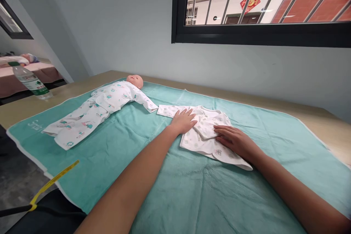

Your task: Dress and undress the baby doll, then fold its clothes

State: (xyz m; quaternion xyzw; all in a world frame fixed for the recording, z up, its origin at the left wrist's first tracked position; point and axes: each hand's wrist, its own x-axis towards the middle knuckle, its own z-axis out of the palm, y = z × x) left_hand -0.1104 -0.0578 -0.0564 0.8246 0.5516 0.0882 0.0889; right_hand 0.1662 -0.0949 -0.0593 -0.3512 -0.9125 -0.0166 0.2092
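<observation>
- Small white fabric shirt (206, 128) with scattered pale prints
- Lies mostly flat, right of centre, neckline far, hem near
- One sleeve (167, 110) stretched left, a folded part across the front

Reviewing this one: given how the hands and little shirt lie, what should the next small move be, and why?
Probably fold the outstretched sleeve inward over the shirt: it points toward the doll, what looks like the other sleeve lies across the front, and the left hand rests where the outstretched one begins.
</observation>
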